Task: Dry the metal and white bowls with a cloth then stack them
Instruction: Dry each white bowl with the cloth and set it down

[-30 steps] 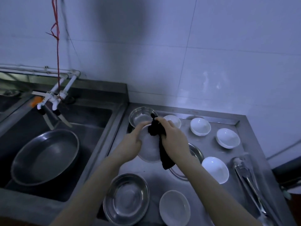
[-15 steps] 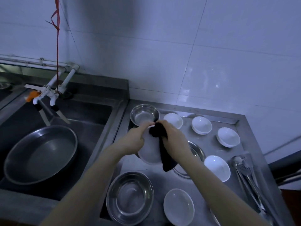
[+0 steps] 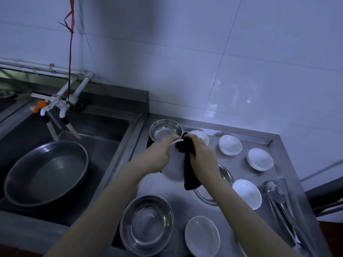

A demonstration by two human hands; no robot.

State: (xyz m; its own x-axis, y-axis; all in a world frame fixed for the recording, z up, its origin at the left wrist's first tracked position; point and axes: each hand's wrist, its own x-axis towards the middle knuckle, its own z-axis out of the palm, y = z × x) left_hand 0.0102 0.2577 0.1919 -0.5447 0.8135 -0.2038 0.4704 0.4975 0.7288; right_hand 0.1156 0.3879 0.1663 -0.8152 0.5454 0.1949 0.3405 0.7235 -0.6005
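Observation:
My left hand point(image 3: 159, 154) grips the rim of a white bowl point(image 3: 174, 167), held tilted above the steel counter point(image 3: 246, 175). My right hand point(image 3: 203, 156) presses a black cloth point(image 3: 188, 164) over the bowl's rim; the cloth's tail hangs down. On the counter stand a metal bowl point(image 3: 165, 130) at the back, a larger metal bowl point(image 3: 146, 224) in front, and a third metal bowl point(image 3: 225, 178) partly hidden under my right arm. White bowls lie around them: point(image 3: 230, 145), point(image 3: 260, 159), point(image 3: 247, 193), point(image 3: 202, 236), and one point(image 3: 203, 136) behind my right hand.
A deep sink point(image 3: 104, 134) on the left holds a large metal basin point(image 3: 46, 172). White taps point(image 3: 61, 106) hang over it, tied with a red string point(image 3: 70, 52). Metal tongs point(image 3: 280, 203) lie at the counter's right edge. Tiled wall behind.
Both hands have kept hold of the white bowl and cloth; the cloth hand has shifted slightly along the rim. The camera has drifted a little.

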